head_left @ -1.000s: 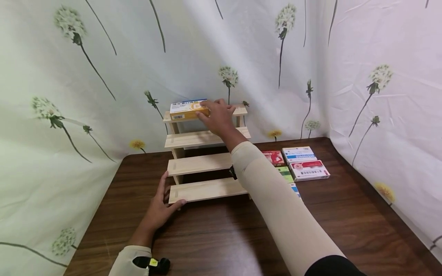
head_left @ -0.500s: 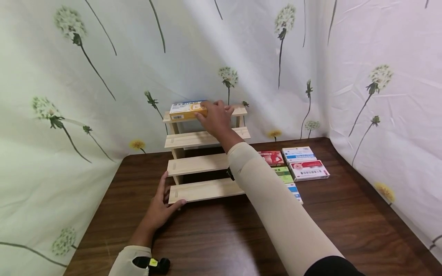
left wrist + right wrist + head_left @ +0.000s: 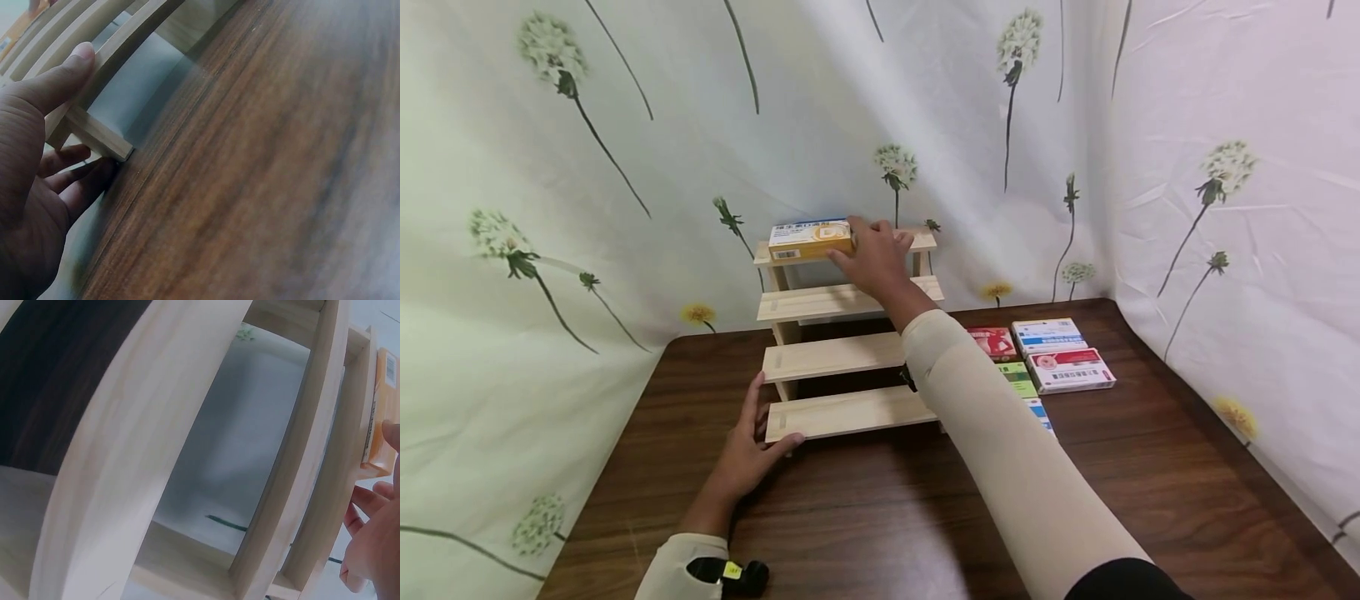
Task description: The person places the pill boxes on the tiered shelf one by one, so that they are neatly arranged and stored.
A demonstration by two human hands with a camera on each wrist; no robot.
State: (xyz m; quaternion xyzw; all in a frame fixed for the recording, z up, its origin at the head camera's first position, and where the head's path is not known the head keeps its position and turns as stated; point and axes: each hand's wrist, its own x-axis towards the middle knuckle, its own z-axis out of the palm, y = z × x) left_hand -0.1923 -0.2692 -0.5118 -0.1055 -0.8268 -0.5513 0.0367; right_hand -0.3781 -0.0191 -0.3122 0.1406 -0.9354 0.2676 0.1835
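Observation:
A four-tier wooden step shelf (image 3: 842, 412) stands on the table. My left hand (image 3: 745, 462) grips its lower left end, the thumb on the front edge of the lowest tier and the fingers around the side; in the left wrist view the thumb (image 3: 72, 72) lies on the wood. On the left of the top tier lies a white and orange medicine box (image 3: 805, 237). My right hand (image 3: 878, 258) holds the box's right end, with the thumb on its orange front and the index finger at the rear corner. The right wrist view shows part of that box (image 3: 384, 406).
Right of the shelf, several medicine boxes lie flat: a red one (image 3: 996, 343), a green one (image 3: 1018, 379), a blue and white one (image 3: 1051, 335), a red and white one (image 3: 1071, 371). The sleeve partly covers some. A dandelion-print curtain (image 3: 955, 108) hangs behind the brown table (image 3: 865, 533).
My right index finger has slid off the box's top to its right rear corner, uncovering more of the print. The box has barely shifted. My left hand has stayed in place.

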